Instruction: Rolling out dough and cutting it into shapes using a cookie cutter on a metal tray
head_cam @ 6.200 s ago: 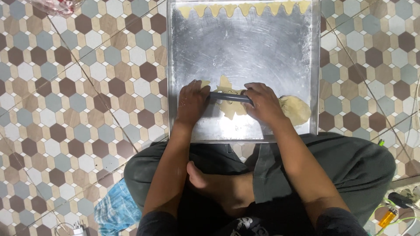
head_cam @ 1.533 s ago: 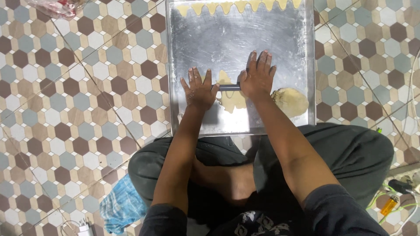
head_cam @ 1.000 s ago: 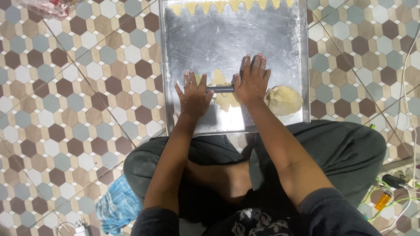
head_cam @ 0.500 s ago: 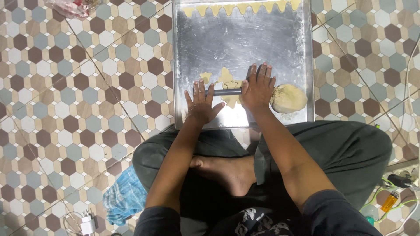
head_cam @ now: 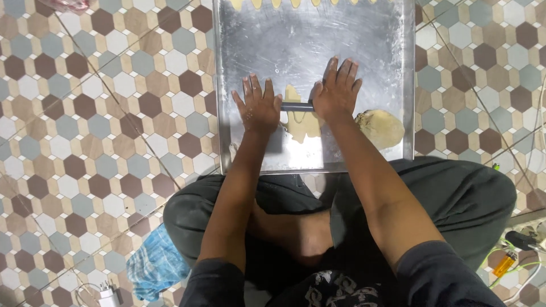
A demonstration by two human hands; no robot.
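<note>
A large metal tray (head_cam: 318, 40) lies on the tiled floor in front of my crossed legs. My left hand (head_cam: 259, 105) and my right hand (head_cam: 336, 91) lie flat, fingers spread, on the two ends of a thin dark rolling rod (head_cam: 297, 106). Under the rod lies a flattened piece of pale yellow dough (head_cam: 301, 122). To the right of my right hand a lump of dough (head_cam: 381, 128) rests on the tray. A row of small cut dough pieces (head_cam: 296, 3) lines the tray's far edge.
Hexagon-patterned floor tiles (head_cam: 102, 113) surround the tray. A blue cloth (head_cam: 156, 264) lies by my left knee, with a white charger and cable (head_cam: 108, 294) near it. At the right edge are an orange lighter (head_cam: 503, 264) and green cables (head_cam: 526, 241).
Both hands have rolled the rod back and forth over the dough; 6 s ago they were nearer the tray's front edge with fingers curled, now they lie flat and farther up.
</note>
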